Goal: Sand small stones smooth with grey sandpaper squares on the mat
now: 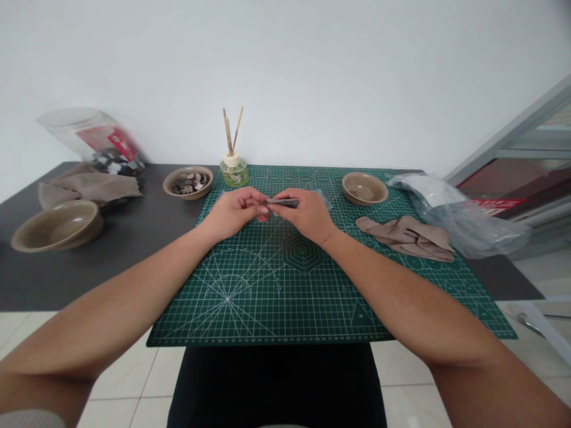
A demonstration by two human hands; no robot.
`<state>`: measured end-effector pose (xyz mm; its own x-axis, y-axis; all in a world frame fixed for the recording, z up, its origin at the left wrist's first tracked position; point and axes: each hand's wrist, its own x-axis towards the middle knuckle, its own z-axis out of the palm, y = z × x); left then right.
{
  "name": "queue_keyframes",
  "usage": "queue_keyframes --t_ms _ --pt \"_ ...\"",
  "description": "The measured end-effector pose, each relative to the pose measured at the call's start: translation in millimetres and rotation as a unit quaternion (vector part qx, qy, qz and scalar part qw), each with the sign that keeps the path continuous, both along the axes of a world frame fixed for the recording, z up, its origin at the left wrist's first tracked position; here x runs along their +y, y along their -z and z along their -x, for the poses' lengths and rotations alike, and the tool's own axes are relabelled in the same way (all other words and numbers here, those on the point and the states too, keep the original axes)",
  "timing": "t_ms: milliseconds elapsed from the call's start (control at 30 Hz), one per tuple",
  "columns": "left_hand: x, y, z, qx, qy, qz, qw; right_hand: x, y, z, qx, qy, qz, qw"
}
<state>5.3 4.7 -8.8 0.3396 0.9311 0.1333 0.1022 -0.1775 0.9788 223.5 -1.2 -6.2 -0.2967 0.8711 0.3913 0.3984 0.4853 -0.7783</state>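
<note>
My right hand (307, 213) is closed around a slim grey tool (285, 203) that looks like tweezers, its narrow end pointing left. Close against that tip, my left hand (236, 209) has its thumb and fingers pinched together; anything small between them is too blurred to name. Both hands are just above the green cutting mat (267, 285), near its middle. Behind them lies something pale blue and see-through (325, 199), mostly hidden. To the left, a tan bowl (188, 195) holds many dark and pale flat pieces (191, 182).
A reed diffuser (234, 171) stands by the wall. Another tan bowl (364, 199), a brown cloth (408, 238) and a clear plastic bag (473, 223) are on the right. At left are a large bowl (57, 235), a cloth (93, 187) and a tipped clear jar (89, 134).
</note>
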Motion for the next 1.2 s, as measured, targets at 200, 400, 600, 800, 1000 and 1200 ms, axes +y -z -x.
queue_keyframes --t_ms 200,400,600,800,1000,1200 --pt "1.1 0.7 0.2 0.005 0.005 0.005 1.0 3.3 3.1 0.7 0.01 -0.027 0.015 0.999" --pt "0.7 1.5 -0.4 0.002 0.013 0.009 1.0 4.3 3.5 -0.5 0.017 -0.017 0.017 1.0" --pt "2.9 4.2 0.9 0.004 0.013 -0.004 1.0 1.4 3.1 1.0 0.013 -0.015 0.01 1.0" --pt "1.4 2.7 0.0 0.015 0.009 0.009 1.0 4.3 4.3 0.7 0.014 -0.022 0.028 0.999" --pt "2.4 5.9 -1.3 -0.005 0.014 0.018 1.0 4.7 7.8 -0.2 0.031 -0.003 0.031 0.999" --pt "4.5 9.0 -0.1 -0.002 0.012 0.024 1.0 7.1 10.9 0.1 0.016 -0.014 0.022 1.0"
